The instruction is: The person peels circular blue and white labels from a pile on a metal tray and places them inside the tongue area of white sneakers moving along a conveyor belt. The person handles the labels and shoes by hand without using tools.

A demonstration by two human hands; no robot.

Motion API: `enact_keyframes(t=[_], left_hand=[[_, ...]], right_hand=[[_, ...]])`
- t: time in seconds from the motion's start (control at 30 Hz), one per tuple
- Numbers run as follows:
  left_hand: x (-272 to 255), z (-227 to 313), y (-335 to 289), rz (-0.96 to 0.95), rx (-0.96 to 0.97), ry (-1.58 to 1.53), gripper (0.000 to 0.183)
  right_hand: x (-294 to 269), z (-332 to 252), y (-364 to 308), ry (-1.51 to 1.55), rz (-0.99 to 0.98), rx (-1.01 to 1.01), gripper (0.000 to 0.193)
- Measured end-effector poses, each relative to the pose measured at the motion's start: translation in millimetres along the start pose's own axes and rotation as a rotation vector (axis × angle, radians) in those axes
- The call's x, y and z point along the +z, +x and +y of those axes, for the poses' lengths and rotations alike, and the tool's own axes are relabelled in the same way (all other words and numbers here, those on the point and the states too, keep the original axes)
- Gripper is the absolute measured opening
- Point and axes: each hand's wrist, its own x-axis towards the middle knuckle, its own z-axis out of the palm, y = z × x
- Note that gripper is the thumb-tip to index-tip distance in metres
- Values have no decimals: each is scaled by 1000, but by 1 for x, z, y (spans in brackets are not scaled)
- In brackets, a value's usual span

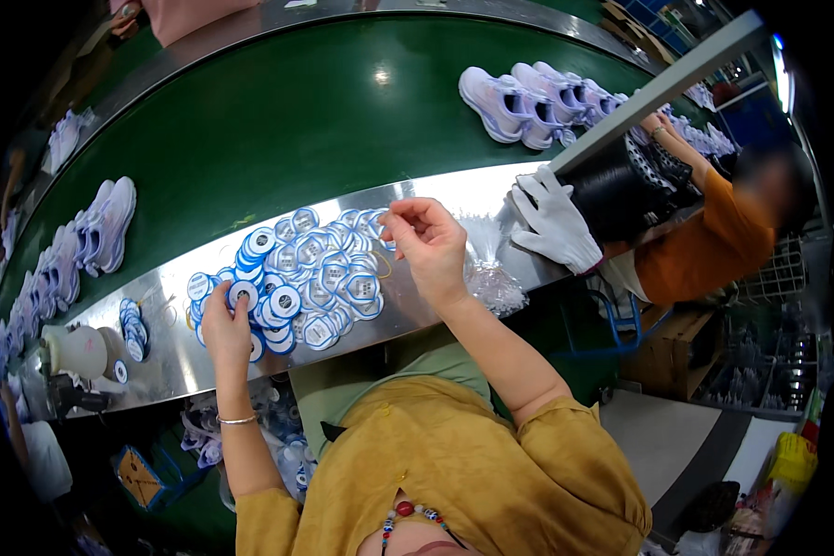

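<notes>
A heap of round blue-and-white hang tags [329,264] covers the middle of the metal ledge. At its left edge my left hand [224,326] has thumb and fingers closed round a round tag [243,295], with more tags lying close by. Raised above the heap's right side, my right hand [428,248] has thumb and forefinger pinched together. Anything between those fingertips is too small to make out. Beside my right wrist lies a bundle of thin clear plastic strings [493,278], perhaps tag fasteners.
A white glove [554,222] lies right of the strings. Pale lilac sneakers [496,102] line the green conveyor belt [296,120] on both sides. A small stack of tags [133,332] and a whitish container [79,352] stand at left. A co-worker in orange [704,241] is at right, beyond a grey bar [658,88].
</notes>
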Motion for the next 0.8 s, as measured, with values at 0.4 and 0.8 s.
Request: enact_keyframes(t=[0.4,0.8], left_hand=[[35,111,-70,-628,-244,-1094,30],[60,117,-67,-588,-234,-1131,13]], right_hand=[[-7,10,-34,-315,-137,-455,15],[-48,19,-50,-244,-307,43,19]])
